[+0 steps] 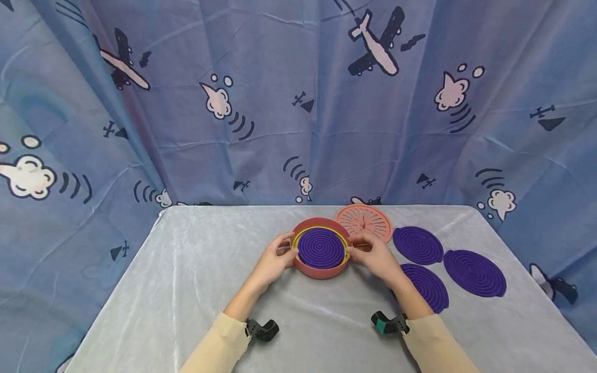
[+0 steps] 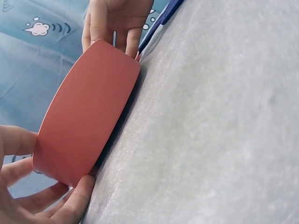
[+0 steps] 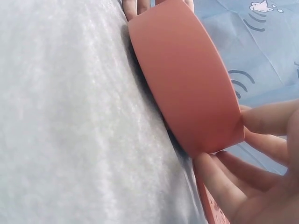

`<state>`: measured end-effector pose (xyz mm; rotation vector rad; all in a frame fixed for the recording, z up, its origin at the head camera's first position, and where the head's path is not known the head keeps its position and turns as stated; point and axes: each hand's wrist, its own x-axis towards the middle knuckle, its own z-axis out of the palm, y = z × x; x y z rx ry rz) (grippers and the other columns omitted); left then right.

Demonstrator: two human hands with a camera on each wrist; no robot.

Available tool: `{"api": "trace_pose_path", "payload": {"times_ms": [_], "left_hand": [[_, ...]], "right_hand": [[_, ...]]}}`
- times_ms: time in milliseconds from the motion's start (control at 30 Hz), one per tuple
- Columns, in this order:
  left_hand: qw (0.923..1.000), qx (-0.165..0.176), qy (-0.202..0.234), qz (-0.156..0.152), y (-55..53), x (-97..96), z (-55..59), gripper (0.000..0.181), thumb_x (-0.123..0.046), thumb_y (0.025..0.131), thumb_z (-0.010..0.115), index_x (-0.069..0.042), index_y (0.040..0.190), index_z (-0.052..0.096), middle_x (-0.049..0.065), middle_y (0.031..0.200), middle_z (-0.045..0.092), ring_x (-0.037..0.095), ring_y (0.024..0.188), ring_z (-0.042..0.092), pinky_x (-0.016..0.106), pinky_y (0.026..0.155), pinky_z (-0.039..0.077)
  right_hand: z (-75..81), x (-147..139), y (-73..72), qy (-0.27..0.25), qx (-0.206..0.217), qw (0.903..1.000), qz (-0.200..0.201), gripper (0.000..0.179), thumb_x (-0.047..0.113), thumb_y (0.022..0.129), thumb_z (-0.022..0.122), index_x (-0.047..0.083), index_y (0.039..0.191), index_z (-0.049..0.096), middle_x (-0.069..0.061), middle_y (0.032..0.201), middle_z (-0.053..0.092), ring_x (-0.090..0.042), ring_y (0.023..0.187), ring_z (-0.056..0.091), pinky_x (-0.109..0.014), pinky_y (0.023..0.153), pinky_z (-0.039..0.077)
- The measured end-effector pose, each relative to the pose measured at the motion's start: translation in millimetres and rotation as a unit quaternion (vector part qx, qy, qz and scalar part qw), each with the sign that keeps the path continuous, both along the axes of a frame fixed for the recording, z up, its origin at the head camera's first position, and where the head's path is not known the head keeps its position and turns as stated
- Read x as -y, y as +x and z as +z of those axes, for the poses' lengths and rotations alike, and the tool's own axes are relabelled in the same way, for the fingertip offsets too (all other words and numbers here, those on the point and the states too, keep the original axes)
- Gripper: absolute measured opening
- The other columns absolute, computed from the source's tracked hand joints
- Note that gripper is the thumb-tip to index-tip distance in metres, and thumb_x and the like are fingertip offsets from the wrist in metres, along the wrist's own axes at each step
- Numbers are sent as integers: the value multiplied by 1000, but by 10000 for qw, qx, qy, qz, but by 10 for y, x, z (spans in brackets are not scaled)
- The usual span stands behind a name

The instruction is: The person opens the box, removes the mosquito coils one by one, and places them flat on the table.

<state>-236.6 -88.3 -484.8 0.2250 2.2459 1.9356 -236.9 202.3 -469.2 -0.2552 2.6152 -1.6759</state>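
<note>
A round coral-red dish [image 1: 321,274] stands near the middle of the table, a yellow ring [image 1: 322,227] showing inside its rim. Within it lies a purple spiral coil [image 1: 321,249], like a mosquito coil. My left hand [image 1: 272,261] grips the dish's left side, thumb low on the wall and fingertips at the rim. On the opposite side my right hand [image 1: 377,257] holds it likewise. Both wrist views show the smooth outer wall [image 2: 88,107] between the two hands, close over the tabletop. The dish's underside is hidden.
Behind the right hand lies a coral slotted round lid [image 1: 379,224]. Three more purple coils lie to the right: a back one [image 1: 417,245], a far-right one [image 1: 474,273] and a front one [image 1: 428,284] partly under the right forearm. A printed blue curtain [image 1: 280,129] hangs behind the table.
</note>
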Motion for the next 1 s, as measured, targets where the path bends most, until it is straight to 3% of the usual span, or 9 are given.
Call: {"api": "trace_pose_path", "payload": {"times_ms": [333,700,833,1000], "left_hand": [[10000,-11,-64,35,9,9,-6,50,-18,102,62,-12,150,49,22,142,48,36,129,54,38,92,58],[9990,-272,-353,63,-4,1,14,49,-17,102,63,-11,149,51,22,137,52,35,123,58,35,86,60],[9948,-535,-872,20,-28,30,101,49,-19,102,63,-11,148,51,21,137,55,36,124,58,40,88,59],[9796,-882,-1801,-92,-65,44,308,46,-23,102,63,-9,144,55,19,134,60,35,122,60,50,99,52]], "right_hand": [[-14,27,-7,91,81,9999,-86,34,16,96,72,0,126,66,-17,121,65,-30,108,64,-25,81,56],[8,41,16,22,49,9999,-107,34,13,96,71,0,127,65,-18,121,66,-30,107,64,-24,79,57],[21,46,24,46,8,9999,-135,33,13,96,72,0,126,66,-17,121,66,-30,107,64,-24,79,56],[31,39,33,72,-91,9998,-141,33,13,96,71,-1,126,65,-19,121,65,-30,105,64,-23,78,56]]}}
